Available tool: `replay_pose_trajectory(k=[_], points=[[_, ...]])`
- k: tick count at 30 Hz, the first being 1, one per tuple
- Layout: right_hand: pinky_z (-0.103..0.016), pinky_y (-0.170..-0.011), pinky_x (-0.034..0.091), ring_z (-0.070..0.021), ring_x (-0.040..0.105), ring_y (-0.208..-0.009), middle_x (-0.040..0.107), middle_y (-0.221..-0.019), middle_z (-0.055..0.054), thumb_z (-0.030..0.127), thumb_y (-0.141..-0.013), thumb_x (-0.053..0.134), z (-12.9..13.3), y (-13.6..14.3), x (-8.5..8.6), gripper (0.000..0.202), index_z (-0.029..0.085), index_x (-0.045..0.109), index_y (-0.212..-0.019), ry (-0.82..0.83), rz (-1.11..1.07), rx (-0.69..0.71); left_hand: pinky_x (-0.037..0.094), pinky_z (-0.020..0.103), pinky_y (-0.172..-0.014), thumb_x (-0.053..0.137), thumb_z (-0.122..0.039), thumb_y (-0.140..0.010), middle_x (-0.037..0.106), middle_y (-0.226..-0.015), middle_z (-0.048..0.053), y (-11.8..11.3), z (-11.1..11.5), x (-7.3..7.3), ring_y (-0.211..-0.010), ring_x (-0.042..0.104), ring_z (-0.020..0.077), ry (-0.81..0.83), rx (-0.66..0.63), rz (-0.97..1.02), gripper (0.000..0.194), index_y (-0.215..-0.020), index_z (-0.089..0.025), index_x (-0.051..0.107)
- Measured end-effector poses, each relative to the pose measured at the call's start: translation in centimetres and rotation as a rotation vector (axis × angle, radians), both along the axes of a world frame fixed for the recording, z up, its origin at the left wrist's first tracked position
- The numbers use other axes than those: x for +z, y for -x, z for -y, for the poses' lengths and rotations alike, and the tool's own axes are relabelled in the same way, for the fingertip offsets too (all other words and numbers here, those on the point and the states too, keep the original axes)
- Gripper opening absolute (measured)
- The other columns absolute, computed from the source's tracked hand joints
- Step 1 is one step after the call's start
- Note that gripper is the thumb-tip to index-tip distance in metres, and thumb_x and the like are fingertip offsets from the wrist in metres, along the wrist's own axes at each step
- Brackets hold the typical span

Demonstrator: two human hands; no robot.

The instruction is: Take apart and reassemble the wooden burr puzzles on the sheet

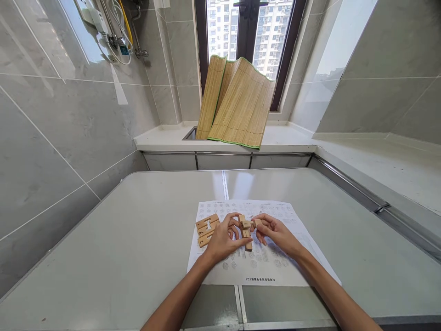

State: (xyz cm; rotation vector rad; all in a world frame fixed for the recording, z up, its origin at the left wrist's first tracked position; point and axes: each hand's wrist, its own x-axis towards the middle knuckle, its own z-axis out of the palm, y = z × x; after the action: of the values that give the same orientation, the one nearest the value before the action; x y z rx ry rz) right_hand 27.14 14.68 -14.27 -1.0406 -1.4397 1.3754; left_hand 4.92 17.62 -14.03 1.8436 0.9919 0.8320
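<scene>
My left hand (225,236) grips a partly assembled wooden interlocking puzzle (244,225) between thumb and fingers, over the printed sheet. In my right hand (275,233) a small wooden puzzle piece (257,223) is pinched, its narrow end pointing left and touching or very near the assembly. I cannot tell how far it sits inside. Several flat notched wooden pieces (206,228) lie together on the sheet, just left of my left hand. Beneath both hands is the white instruction sheet (237,276), with rows of small diagrams, partly covered by my hands.
The sheet rests on a wide glossy table (138,239) with a metal seam down the middle. At the far side, a bamboo mat (241,105) leans against the window on a white ledge (165,138). Tiled walls stand left and right; cables (117,27) hang upper left.
</scene>
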Motion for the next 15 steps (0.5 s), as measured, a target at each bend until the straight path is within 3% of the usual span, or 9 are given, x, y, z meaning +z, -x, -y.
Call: replay_pose_trajectory(k=[5, 10, 15], points=[[-0.028, -0.057, 0.043, -0.0121, 0.049, -0.056, 0.062, -0.076, 0.001, 0.066, -0.090, 0.062, -0.08, 0.39, -0.09, 0.045, 0.021, 0.063, -0.092, -0.009, 0.061, -0.051, 0.049, 0.027, -0.068, 0.088, -0.044, -0.070, 0.068, -0.086, -0.004, 0.12, 0.12, 0.16, -0.069, 0.063, 0.0145, -0.029, -0.019, -0.052, 0.072, -0.130, -0.026, 0.053], [-0.026, -0.056, 0.040, -0.0120, 0.048, -0.058, 0.058, -0.074, 0.002, 0.058, -0.091, 0.066, 0.03, 0.28, -0.31, 0.039, 0.023, 0.067, -0.108, -0.025, 0.036, -0.012, 0.049, 0.028, -0.069, 0.087, -0.042, -0.070, 0.068, -0.086, -0.005, 0.10, 0.27, 0.22, -0.068, 0.062, 0.0142, -0.047, -0.038, -0.072, 0.071, -0.130, -0.027, 0.053], [-0.029, -0.060, 0.044, -0.0143, 0.051, -0.061, 0.058, -0.071, 0.002, 0.054, -0.092, 0.066, -0.14, 0.05, -0.69, 0.041, 0.024, 0.068, -0.120, -0.061, 0.068, -0.067, 0.050, 0.027, -0.069, 0.088, -0.043, -0.069, 0.068, -0.090, -0.004, 0.12, 0.08, 0.04, -0.070, 0.063, 0.0143, 0.008, -0.003, -0.040, 0.071, -0.128, -0.026, 0.054]])
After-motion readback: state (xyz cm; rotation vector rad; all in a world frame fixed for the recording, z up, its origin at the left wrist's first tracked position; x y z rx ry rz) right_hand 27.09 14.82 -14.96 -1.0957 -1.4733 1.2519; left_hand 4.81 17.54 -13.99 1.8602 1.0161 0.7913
